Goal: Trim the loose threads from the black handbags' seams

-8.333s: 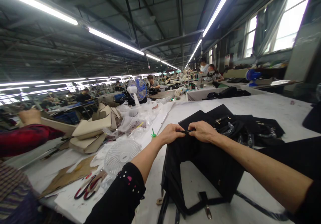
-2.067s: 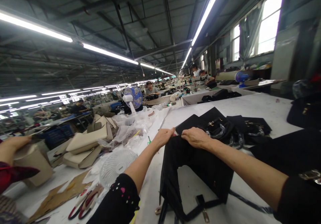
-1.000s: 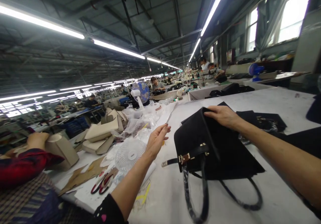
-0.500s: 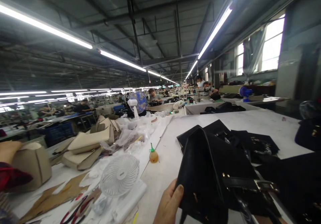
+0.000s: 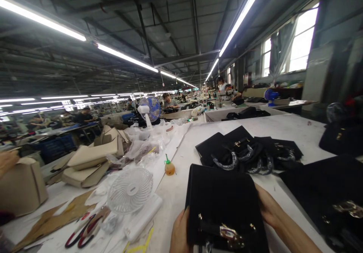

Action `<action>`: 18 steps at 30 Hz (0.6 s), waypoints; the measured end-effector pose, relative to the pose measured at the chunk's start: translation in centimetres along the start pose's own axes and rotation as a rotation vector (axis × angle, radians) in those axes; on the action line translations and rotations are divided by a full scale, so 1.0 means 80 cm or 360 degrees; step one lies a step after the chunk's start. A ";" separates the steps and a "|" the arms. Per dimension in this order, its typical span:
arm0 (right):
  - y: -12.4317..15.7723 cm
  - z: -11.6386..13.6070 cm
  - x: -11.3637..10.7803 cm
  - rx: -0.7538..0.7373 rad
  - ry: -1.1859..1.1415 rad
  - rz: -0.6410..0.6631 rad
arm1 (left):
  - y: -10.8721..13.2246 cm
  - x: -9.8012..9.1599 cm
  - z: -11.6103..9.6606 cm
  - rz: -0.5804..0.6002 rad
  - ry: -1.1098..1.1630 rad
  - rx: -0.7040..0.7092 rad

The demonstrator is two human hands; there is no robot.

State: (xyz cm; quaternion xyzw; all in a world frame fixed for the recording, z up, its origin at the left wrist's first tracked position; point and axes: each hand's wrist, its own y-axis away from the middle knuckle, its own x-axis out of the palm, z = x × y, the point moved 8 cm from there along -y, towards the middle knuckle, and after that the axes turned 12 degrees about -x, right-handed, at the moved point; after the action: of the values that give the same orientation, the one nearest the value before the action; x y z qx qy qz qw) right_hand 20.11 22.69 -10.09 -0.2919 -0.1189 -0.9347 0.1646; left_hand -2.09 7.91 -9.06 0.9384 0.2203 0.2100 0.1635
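Note:
A black handbag [image 5: 224,200] with gold-coloured metal fittings is upright in front of me at the bottom of the view. My left hand [image 5: 180,230] grips its left side, the fingers partly hidden by the bag. On the opposite side, my right hand [image 5: 265,205] holds the right edge, its fingertips out of sight behind it. Just beyond lie several black bags [image 5: 241,147] in a heap, their handles wrapped in clear plastic. Another black bag [image 5: 326,196] with a metal clasp lies to the right.
A white desk fan [image 5: 131,190], red-and-black scissors [image 5: 85,230] and an oil bottle [image 5: 169,167] with a green top stand or lie left of the bag. Beige bags [image 5: 90,155] are piled farther left. A co-worker's hand [image 5: 8,158] shows at the left edge.
The handbag has swung from a tilted side view to an upright one with its clasp side towards me. My right hand has come into view on its right edge.

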 end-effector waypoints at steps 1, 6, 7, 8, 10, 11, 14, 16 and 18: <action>0.009 -0.010 0.001 0.0071 -0.0109 0.0018 | 0.004 -0.002 -0.004 -0.0033 -0.0039 0.0036; 0.067 -0.055 0.006 0.0389 -0.0525 0.0000 | 0.019 -0.007 -0.004 -0.0169 -0.0339 -0.0074; 0.077 -0.063 0.004 0.0450 -0.0549 -0.0027 | 0.022 -0.005 0.000 -0.0159 -0.0367 -0.0122; 0.085 -0.071 0.002 0.0506 -0.0577 -0.0048 | 0.024 -0.002 0.003 -0.0142 -0.0375 -0.0151; 0.095 -0.084 -0.007 0.0574 -0.0613 -0.0089 | 0.029 0.007 0.008 -0.0086 -0.0349 -0.0147; 0.097 -0.088 -0.012 0.0582 -0.0622 -0.0103 | 0.031 0.012 0.010 -0.0058 -0.0330 -0.0128; 0.098 -0.096 -0.031 0.0551 -0.0679 -0.0145 | 0.036 0.022 0.014 -0.0025 -0.0270 -0.0066; 0.098 -0.102 -0.047 0.0507 -0.0724 -0.0195 | 0.037 0.026 0.015 -0.0002 -0.0245 -0.0040; 0.099 -0.107 -0.065 0.0443 -0.0721 -0.0263 | 0.037 0.030 0.017 0.0047 -0.0239 -0.0039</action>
State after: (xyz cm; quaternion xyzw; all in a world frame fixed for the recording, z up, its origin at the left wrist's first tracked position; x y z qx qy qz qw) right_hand 22.80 13.92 -18.99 -0.4575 -0.3033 -0.8304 0.0955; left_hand 1.53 6.26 -8.28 0.9526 0.1909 0.1442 0.1879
